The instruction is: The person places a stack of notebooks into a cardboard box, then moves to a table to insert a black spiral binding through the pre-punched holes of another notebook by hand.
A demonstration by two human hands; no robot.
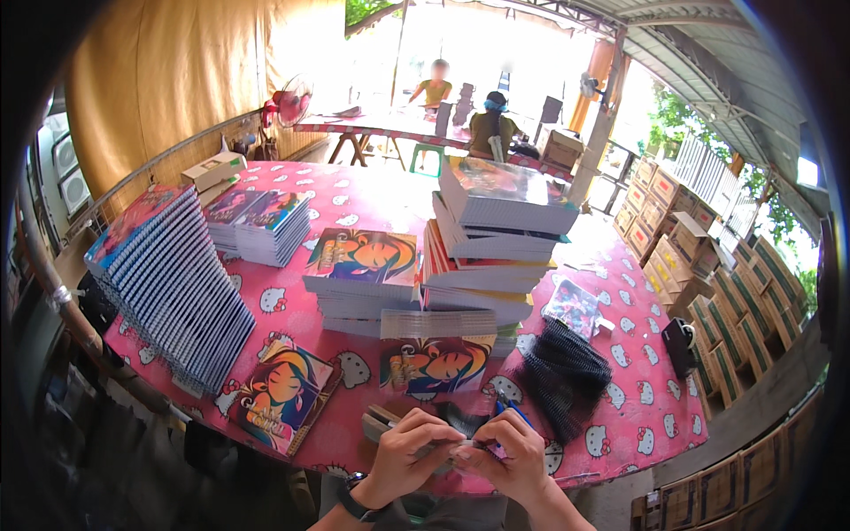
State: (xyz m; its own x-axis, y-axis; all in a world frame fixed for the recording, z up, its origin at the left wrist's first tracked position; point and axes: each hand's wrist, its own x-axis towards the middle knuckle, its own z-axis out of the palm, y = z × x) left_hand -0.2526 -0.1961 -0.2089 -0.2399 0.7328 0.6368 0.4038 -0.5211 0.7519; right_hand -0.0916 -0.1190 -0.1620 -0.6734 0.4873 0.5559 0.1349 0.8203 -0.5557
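Near the table's front edge, my left hand [413, 453] and my right hand [512, 450] meet with fingertips pinched. What they hold between them is too small and covered to make out. Just beyond lies a stack of colourful-covered books [436, 365] with a punched edge. A blue-handled tool [502, 404], partly hidden, rests by my right hand. A pile of black binding coils [567, 376] lies to the right. On the left, a colourful notebook [282, 394] lies near the edge, beside a tall leaning stack of coil-bound notebooks [177, 288].
Tall book stacks [505, 212] stand mid-table, with more books [361, 261] beside them. A pink patterned cloth [620, 416] covers the table. Cardboard boxes [744, 292] are piled at right. A red fan [290, 104] and two people [492, 133] are at a far table.
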